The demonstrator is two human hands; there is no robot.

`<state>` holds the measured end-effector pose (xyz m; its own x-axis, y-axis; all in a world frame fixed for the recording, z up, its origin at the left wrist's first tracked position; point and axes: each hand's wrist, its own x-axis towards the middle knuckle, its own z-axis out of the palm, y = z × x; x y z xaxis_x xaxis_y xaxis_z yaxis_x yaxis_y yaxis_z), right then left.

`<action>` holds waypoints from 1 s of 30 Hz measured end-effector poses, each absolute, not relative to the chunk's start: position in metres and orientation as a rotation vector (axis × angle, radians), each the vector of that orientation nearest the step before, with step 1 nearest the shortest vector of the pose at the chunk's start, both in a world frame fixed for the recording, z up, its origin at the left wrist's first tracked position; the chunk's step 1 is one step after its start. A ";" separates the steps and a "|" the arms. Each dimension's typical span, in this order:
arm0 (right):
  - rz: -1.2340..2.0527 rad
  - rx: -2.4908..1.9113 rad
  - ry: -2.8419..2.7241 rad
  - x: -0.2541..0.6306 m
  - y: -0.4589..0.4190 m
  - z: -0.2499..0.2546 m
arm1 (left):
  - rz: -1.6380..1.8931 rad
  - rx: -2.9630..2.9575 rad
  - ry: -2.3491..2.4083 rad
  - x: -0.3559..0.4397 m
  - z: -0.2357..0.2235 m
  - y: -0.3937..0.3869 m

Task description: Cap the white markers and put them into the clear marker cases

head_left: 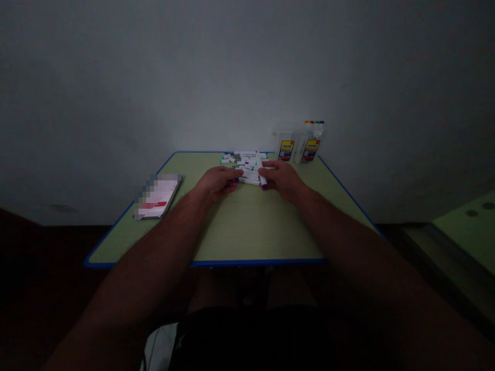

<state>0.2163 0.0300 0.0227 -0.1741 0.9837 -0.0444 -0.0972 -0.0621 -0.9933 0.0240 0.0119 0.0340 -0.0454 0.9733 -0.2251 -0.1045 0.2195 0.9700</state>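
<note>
My right hand [281,178] is closed around a white marker [261,167], thumb on its barrel. This marker stands tilted, its purple end low and its narrow dark end pointing to the wall. My left hand [219,181] pinches something with a purple end [236,180], which looks like another marker; the fingers cover part of it. A pile of white markers [243,161] with coloured ends lies just beyond both hands. Some of the pile is hidden behind my fingers, and single pieces are hard to make out in the dim light.
Two clear plastic marker cases [286,147] with yellow and blue labels stand at the back right; several coloured ends show atop the farther one. A phone [158,198] lies at the left. The pale table [255,232] has a blue edge and meets a grey wall [232,77].
</note>
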 end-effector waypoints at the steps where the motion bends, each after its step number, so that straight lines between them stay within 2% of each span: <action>1: 1.421 -1.088 -1.232 0.216 0.030 0.023 | 1.125 0.949 1.276 0.024 0.034 0.012; 30: 1.414 -1.081 -1.244 0.217 0.031 0.023 | 1.167 0.964 1.299 0.025 0.034 0.010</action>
